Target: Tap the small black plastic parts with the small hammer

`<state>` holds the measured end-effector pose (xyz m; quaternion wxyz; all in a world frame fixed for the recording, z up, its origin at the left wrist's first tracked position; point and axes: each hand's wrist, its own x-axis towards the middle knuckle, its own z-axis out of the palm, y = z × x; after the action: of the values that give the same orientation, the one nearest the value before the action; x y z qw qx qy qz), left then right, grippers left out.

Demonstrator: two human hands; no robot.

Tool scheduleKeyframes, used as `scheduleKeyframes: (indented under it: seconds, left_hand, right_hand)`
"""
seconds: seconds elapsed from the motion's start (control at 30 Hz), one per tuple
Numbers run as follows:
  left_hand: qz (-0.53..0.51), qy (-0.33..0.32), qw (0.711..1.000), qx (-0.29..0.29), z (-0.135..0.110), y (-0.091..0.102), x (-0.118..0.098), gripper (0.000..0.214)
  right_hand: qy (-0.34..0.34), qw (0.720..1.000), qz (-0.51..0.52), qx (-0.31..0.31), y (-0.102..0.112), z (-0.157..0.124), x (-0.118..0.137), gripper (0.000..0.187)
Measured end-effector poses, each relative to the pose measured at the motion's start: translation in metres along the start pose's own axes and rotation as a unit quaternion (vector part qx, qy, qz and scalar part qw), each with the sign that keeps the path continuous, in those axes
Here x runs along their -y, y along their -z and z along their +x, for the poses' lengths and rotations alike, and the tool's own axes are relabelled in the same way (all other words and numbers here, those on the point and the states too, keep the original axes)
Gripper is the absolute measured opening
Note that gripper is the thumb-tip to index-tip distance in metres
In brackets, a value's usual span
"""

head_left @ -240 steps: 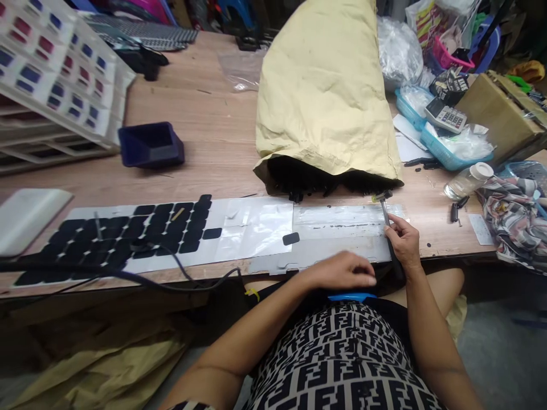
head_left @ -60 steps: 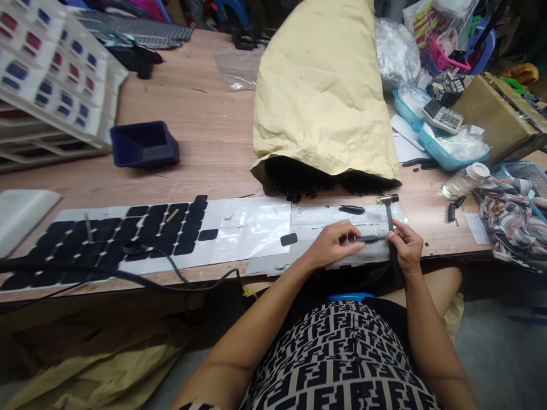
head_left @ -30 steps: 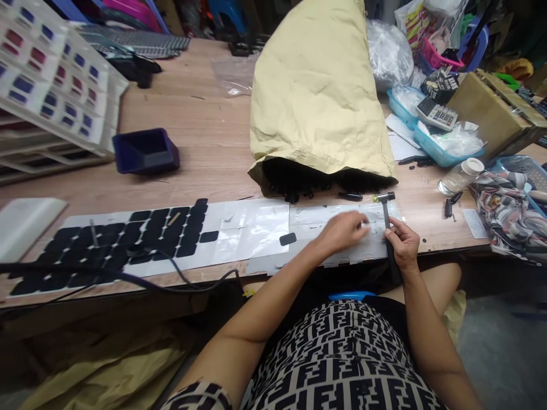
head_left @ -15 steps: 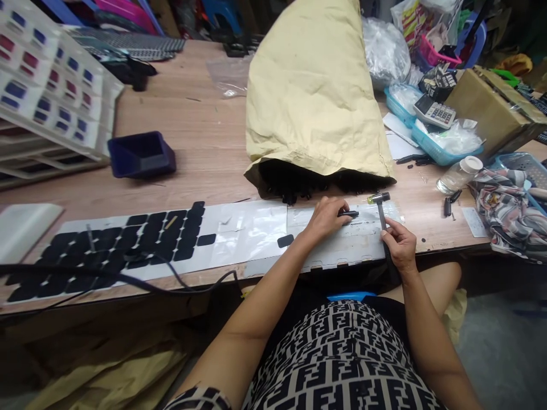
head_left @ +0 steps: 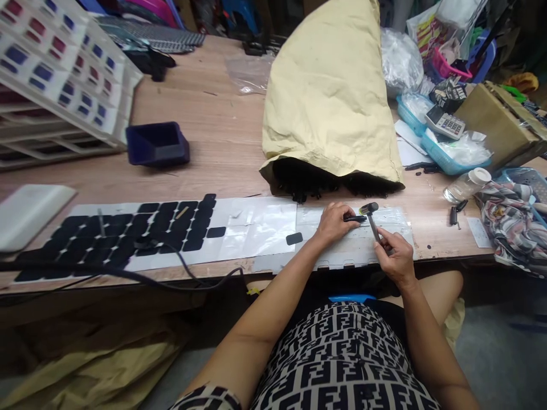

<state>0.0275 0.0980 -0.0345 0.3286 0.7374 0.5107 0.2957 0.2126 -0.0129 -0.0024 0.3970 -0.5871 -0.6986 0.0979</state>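
A slim, dark piece (head_left: 355, 218) was held over a flat, pale board (head_left: 359, 249).
The left hand (head_left: 334, 223) pinched the piece over the far half; the right hand (head_left: 396, 255) gripped a hammer (head_left: 373, 224), its yellow-tipped, cylindrical head close beside. Beyond lay a creased paper sack (head_left: 329, 91).

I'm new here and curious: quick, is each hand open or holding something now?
Left hand: closed, holding a slim black piece.
Right hand: closed, gripping a two-faced mallet by its handle.
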Motion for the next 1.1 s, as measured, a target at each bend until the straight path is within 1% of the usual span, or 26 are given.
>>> scheduleKeyframes:
  seconds: [0.1, 0.17, 0.3, 0.47, 0.57, 0.63, 0.7, 0.83, 0.93, 1.0, 1.03, 1.1]
  left_hand:
    - [-0.002, 0.004, 1.000, -0.007, 0.000, -0.001, -0.001, 0.019]
    - [0.000, 0.008, 1.000, -0.006, 0.000, -0.001, -0.001, 0.019]
    - [-0.001, 0.010, 1.000, -0.004, 0.002, -0.001, -0.002, 0.019]
    - [-0.010, 0.009, 1.000, -0.012, 0.001, -0.001, -0.001, 0.014]
    - [-0.011, 0.008, 1.000, -0.014, 0.000, -0.002, -0.001, 0.015]
    - [-0.012, 0.006, 1.000, -0.013, 0.000, -0.002, -0.001, 0.015]
    - [-0.010, 0.003, 1.000, -0.013, 0.001, -0.003, 0.001, 0.015]
    - [0.002, -0.006, 1.000, -0.015, 0.003, -0.002, 0.003, 0.016]
    - [-0.024, -0.044, 0.999, -0.015, -0.006, 0.004, -0.004, 0.016]
    - [-0.083, -0.085, 0.993, 0.017, -0.022, 0.009, -0.015, 0.016]
    - [-0.122, -0.106, 0.985, 0.055, -0.034, 0.011, -0.023, 0.017]
    - [-0.183, -0.138, 0.957, 0.176, -0.059, 0.011, -0.037, 0.020]
  right_hand:
    - [0.055, 0.998, -0.035, 0.004, -0.003, 0.000, 0.007, 0.037]
    - [0.069, 0.996, -0.059, 0.011, -0.006, 0.001, 0.007, 0.037]
    - [0.061, 0.995, -0.078, 0.017, -0.008, 0.001, 0.004, 0.036]
    - [0.041, 0.996, -0.075, -0.011, -0.002, 0.001, 0.003, 0.037]
    - [0.034, 0.996, -0.076, 0.007, 0.000, 0.000, 0.000, 0.037]
    - [0.013, 0.998, -0.059, 0.022, 0.001, 0.000, -0.004, 0.036]
    - [-0.024, 0.999, -0.032, 0.018, 0.001, 0.001, -0.010, 0.036]
    - [-0.116, 0.992, 0.038, -0.027, 0.000, 0.003, -0.025, 0.038]
    - [-0.184, 0.975, 0.117, -0.049, -0.002, 0.004, -0.033, 0.041]
    - [-0.209, 0.963, 0.161, -0.055, -0.002, 0.004, -0.036, 0.042]
    - [-0.214, 0.959, 0.178, -0.057, -0.001, 0.004, -0.036, 0.042]
    - [-0.216, 0.953, 0.202, -0.062, -0.001, 0.004, -0.038, 0.039]
